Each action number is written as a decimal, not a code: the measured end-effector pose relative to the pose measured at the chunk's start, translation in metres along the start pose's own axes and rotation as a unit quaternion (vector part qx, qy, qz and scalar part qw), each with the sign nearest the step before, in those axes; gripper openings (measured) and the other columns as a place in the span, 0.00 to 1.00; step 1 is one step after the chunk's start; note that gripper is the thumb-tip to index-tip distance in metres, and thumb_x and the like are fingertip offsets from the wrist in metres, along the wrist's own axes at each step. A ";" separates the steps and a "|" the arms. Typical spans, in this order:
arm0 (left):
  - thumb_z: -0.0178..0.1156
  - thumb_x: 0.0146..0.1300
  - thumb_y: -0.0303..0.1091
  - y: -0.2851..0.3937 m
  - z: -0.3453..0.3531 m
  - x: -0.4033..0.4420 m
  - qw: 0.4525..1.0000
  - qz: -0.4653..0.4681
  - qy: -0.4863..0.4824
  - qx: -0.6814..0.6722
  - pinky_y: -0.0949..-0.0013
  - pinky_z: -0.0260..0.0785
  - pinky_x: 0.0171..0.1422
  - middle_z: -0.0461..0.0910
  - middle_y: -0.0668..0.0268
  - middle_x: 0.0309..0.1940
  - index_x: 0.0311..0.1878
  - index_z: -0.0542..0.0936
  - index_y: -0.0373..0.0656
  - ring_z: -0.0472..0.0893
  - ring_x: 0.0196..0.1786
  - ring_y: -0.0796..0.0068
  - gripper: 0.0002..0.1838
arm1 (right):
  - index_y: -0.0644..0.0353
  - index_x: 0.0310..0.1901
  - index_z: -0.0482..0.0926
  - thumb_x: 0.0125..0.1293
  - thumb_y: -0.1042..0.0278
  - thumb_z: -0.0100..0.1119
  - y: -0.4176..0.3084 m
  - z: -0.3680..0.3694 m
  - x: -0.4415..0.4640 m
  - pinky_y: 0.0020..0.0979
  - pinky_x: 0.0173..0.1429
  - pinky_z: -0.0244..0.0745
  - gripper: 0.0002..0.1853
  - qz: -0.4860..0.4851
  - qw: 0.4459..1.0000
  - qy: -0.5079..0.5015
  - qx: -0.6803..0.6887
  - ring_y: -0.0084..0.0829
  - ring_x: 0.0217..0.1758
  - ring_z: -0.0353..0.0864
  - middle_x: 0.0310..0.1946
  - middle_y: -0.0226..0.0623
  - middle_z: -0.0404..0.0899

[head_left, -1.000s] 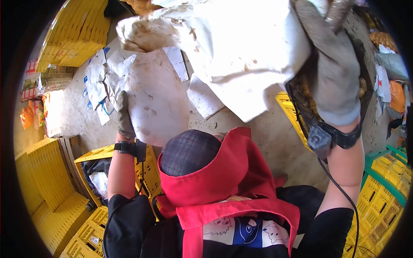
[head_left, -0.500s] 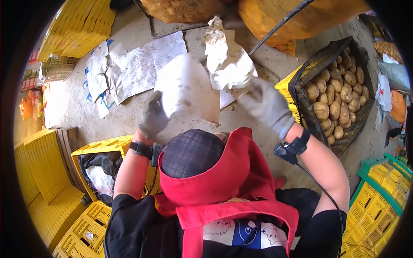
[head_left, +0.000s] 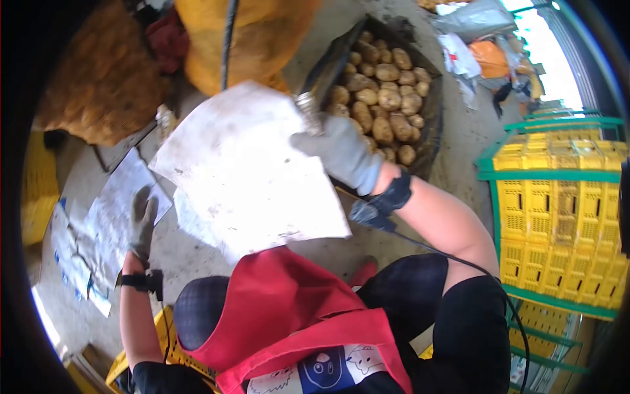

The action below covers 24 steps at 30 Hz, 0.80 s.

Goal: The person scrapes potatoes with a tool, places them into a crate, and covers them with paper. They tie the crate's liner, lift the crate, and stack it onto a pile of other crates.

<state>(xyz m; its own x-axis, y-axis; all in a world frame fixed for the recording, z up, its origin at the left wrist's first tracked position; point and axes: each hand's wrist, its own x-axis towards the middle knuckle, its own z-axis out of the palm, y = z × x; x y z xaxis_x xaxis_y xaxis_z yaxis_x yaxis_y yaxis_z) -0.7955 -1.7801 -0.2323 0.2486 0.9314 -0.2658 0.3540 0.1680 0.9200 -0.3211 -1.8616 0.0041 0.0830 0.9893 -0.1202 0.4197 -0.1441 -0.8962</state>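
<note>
A large white, dirt-marked sheet [head_left: 249, 171] is held up in front of me, its upper right edge in my right hand [head_left: 344, 152], which wears a grey glove and is closed on it. Right beside that hand stands a black-lined crate of potatoes [head_left: 389, 98]. My left hand [head_left: 142, 220], also gloved, is off to the left with its fingers stretched out and apart, over other pale sheets [head_left: 118, 207] on the floor. It holds nothing.
Mesh sacks, one brown [head_left: 105, 79] and one orange [head_left: 249, 39], stand at the top left. Yellow crates in a green frame [head_left: 558, 210] are stacked at the right. Bags [head_left: 489, 59] lie at the upper right. A yellow crate [head_left: 167, 341] is at the lower left.
The view has turned to the right. My right hand has taken hold of the sheet that was by my left hand and lifted it. My left hand has let go and opened.
</note>
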 end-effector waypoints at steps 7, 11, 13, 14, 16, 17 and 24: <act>0.64 0.62 0.65 -0.158 -0.080 -0.031 0.833 -0.184 0.081 0.516 0.51 0.49 0.85 0.50 0.45 0.82 0.84 0.51 0.54 0.51 0.83 0.43 0.54 | 0.69 0.58 0.79 0.68 0.69 0.65 -0.003 -0.243 -0.039 0.30 0.52 0.81 0.20 -0.026 0.917 0.350 -0.192 0.27 0.48 0.85 0.48 0.39 0.85; 0.61 0.66 0.63 -0.137 -0.082 -0.035 0.811 -0.124 0.061 0.568 0.44 0.68 0.70 0.67 0.46 0.72 0.81 0.56 0.56 0.71 0.69 0.38 0.46 | 0.66 0.50 0.84 0.67 0.59 0.68 -0.009 -0.280 -0.043 0.32 0.44 0.81 0.18 -0.127 0.774 0.422 -0.454 0.33 0.38 0.88 0.39 0.44 0.88; 0.61 0.67 0.62 -0.127 -0.075 -0.035 0.806 -0.125 0.038 0.578 0.42 0.73 0.63 0.72 0.47 0.66 0.79 0.60 0.57 0.77 0.63 0.37 0.43 | 0.57 0.51 0.85 0.64 0.60 0.67 0.009 -0.260 -0.037 0.40 0.47 0.82 0.16 -0.171 0.702 0.379 -0.579 0.43 0.42 0.88 0.42 0.42 0.87; 0.61 0.68 0.56 -0.123 -0.072 -0.035 0.807 -0.112 0.015 0.579 0.42 0.75 0.59 0.74 0.48 0.63 0.75 0.64 0.56 0.79 0.59 0.38 0.36 | 0.52 0.53 0.84 0.64 0.61 0.66 0.025 -0.246 -0.033 0.42 0.46 0.81 0.16 -0.208 0.701 0.333 -0.596 0.43 0.41 0.87 0.40 0.39 0.86; 0.60 0.69 0.50 -0.110 -0.063 -0.038 0.808 -0.098 -0.007 0.581 0.43 0.76 0.54 0.76 0.50 0.59 0.71 0.69 0.55 0.81 0.55 0.40 0.29 | 0.49 0.57 0.82 0.64 0.66 0.66 0.050 -0.202 -0.030 0.41 0.45 0.81 0.19 -0.130 0.720 0.253 -0.633 0.45 0.41 0.85 0.44 0.42 0.84; 0.58 0.70 0.45 -0.098 -0.053 -0.039 0.784 -0.121 -0.014 0.609 0.43 0.76 0.54 0.77 0.51 0.57 0.67 0.71 0.54 0.82 0.54 0.40 0.23 | 0.46 0.57 0.82 0.66 0.65 0.64 0.061 -0.181 -0.029 0.44 0.43 0.81 0.18 -0.070 0.739 0.195 -0.641 0.46 0.41 0.85 0.43 0.41 0.84; 0.52 0.70 0.30 -0.069 -0.046 -0.046 0.782 -0.052 0.022 0.620 0.48 0.77 0.53 0.79 0.53 0.54 0.60 0.74 0.48 0.83 0.54 0.45 0.17 | 0.55 0.60 0.79 0.69 0.52 0.59 0.109 -0.111 -0.054 0.47 0.54 0.80 0.23 0.077 0.855 -0.064 -0.509 0.53 0.49 0.85 0.48 0.51 0.84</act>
<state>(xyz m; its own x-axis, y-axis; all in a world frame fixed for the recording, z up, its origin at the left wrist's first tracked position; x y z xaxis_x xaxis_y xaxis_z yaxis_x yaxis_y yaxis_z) -0.8732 -1.8198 -0.2700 0.1394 0.9483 -0.2851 0.9796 -0.1741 -0.1000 -0.1798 -1.9338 -0.0401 0.1361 0.9419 -0.3072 0.9872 -0.1550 -0.0376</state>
